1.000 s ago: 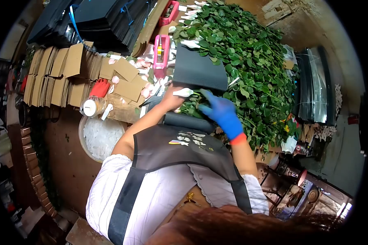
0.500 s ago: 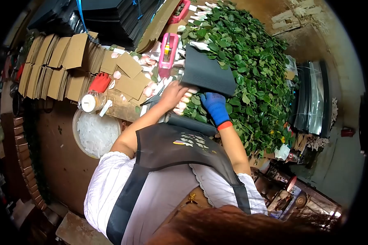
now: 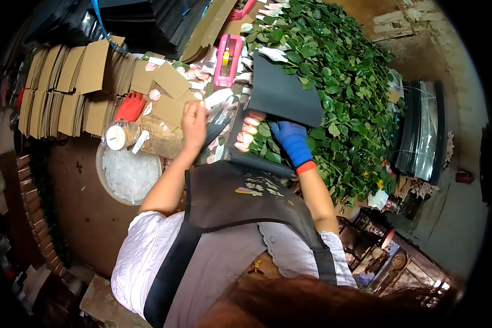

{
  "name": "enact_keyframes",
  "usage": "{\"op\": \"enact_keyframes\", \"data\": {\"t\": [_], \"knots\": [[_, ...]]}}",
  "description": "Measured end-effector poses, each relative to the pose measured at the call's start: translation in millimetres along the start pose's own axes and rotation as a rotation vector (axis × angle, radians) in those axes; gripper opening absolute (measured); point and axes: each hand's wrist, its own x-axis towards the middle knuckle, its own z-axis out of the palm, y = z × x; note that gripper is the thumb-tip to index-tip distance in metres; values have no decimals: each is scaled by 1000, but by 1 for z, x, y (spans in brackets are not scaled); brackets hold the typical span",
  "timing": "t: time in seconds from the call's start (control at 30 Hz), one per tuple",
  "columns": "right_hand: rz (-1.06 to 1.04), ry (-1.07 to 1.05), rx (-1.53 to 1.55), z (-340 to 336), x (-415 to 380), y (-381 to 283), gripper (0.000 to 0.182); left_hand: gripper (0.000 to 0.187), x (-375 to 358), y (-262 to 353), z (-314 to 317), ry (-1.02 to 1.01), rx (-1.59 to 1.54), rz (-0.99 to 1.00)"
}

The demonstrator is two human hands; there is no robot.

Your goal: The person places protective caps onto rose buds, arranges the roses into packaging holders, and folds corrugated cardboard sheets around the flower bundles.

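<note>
My bare left hand [image 3: 194,123] is raised over the left part of the bench, fingers curled closed. A blurred white oblong piece [image 3: 218,98] sits against its fingertips; what exactly it is, I cannot make out. My right hand [image 3: 291,138], in a blue glove with a red cuff, lies on rose leaves with its fingers partly hidden under a dark ribbed sheet [image 3: 287,93]. Left of that glove is a stacked row of pale pink and cream rosebuds [image 3: 247,131], heads facing left, on a dark wrapper [image 3: 259,163].
A large heap of leafy rose stems [image 3: 350,93] covers the right side. Cardboard pieces [image 3: 65,68] stand in stacks at left, near a red glove [image 3: 130,107] and a jar [image 3: 117,136]. Below is a tub of whitish pieces [image 3: 130,172]. A pink tape dispenser [image 3: 228,60] stands behind.
My left hand has left the rosebuds and swung left, uncovering the row of buds. My right hand stays by the ribbed sheet. The view has shifted slightly.
</note>
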Motion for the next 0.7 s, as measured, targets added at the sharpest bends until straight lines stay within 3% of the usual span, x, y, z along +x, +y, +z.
{"op": "enact_keyframes", "data": {"t": [0.03,0.07,0.17,0.23,0.3,0.37,0.5,0.63,0.7], "knots": [[-19,-9,50,-7,-3,2,44,25,3,6,-19,-87,-61,-160],[-41,-20,99,-17,-11,6,46,26,9,-14,-35,-191,-67,-128],[-55,1,190,-65,-48,-12,42,25,-11,-4,-34,-284,151,-288],[-103,99,288,-76,-62,-20,38,21,-17,-28,-30,-482,336,-20],[-267,-121,174,-79,-63,-25,32,21,-18,-31,-12,-496,438,187],[-371,-334,-30,-59,-53,-26,31,22,-13,-26,8,-552,400,156],[-388,-374,-212,-27,-39,-39,35,27,1,-39,31,-702,349,203],[-354,-403,-212,-20,-32,-46,24,54,9,-26,37,-833,444,131],[-364,-428,-199,-23,-29,-45,23,77,5,-17,37,-821,436,62]]}}
